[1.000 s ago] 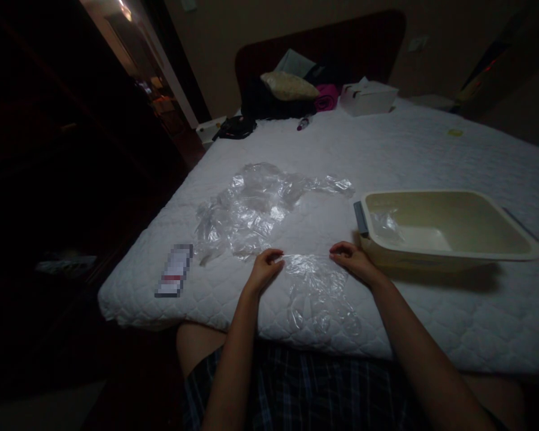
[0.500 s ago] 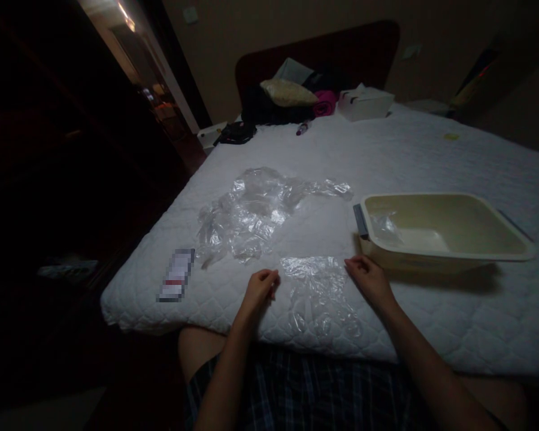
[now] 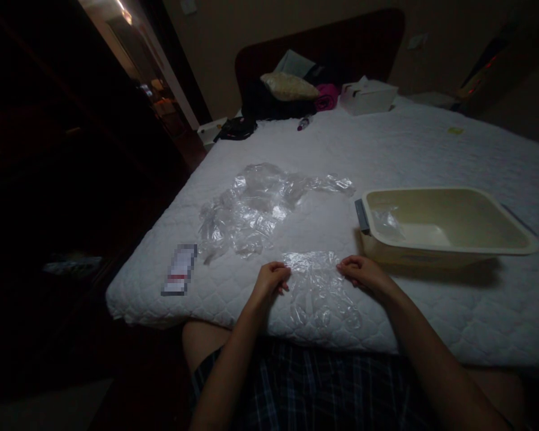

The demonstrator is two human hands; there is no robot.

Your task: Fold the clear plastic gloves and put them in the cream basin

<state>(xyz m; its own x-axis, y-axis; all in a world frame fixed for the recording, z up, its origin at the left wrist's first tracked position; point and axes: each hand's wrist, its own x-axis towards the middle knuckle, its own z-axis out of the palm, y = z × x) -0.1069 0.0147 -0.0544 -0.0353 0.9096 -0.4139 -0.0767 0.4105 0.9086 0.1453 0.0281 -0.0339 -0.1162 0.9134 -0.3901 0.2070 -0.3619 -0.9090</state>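
A clear plastic bag lies spread on the bed near its front edge, its straight top side turned away from me. My left hand is closed in a pinch at the bag's upper left edge. At the upper right edge, my right hand pinches the plastic between thumb and fingers. Just beyond the hands lies a loose heap of crumpled clear plastic bags. To the right stands a cream plastic basin with grey handles, and a piece of clear plastic rests inside it at the left.
The quilted white bed fills the middle. A pixelated phone-like object lies to the left. Towards the headboard are a pillow, a magenta roll, a white box and a dark bag.
Both hands have moved inward, the left one to the right and the right one to the left, closing onto the bag's upper edges. The view has shifted slightly.
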